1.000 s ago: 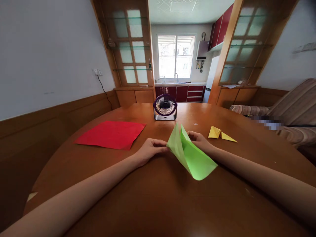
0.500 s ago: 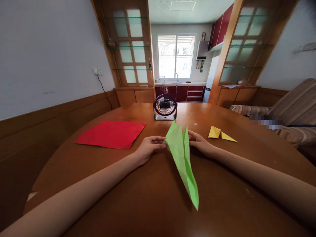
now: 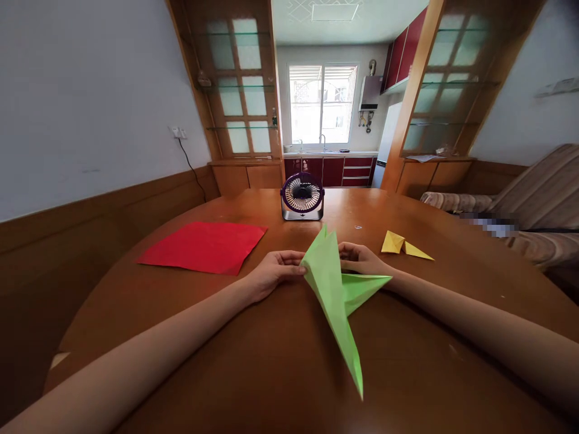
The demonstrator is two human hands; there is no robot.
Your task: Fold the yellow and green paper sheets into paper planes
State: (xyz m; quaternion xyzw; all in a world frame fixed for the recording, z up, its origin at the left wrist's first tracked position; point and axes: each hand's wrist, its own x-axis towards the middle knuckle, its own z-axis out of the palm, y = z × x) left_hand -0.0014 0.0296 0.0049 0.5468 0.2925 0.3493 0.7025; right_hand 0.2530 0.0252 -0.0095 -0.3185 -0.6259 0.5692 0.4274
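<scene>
A light green folded paper (image 3: 332, 289) is held above the middle of the table. One long point of it runs down toward me, another sticks out to the right, and short tips point away at the top. My left hand (image 3: 275, 272) pinches its left edge between thumb and fingers. On the far right side, my right hand (image 3: 362, 260) is closed against the paper, its fingertips partly hidden behind the green sheet.
A red sheet of paper (image 3: 203, 246) lies flat on the wooden table (image 3: 217, 374) at the left. Yellow folded paper (image 3: 394, 242) rests at the right. A small purple fan (image 3: 302, 194) stands at the back. Beyond the right edge is a striped sofa (image 3: 534, 187).
A pointed green flap has swung out to the right, over my right wrist. My right hand has shifted slightly left. My left hand keeps its pinch.
</scene>
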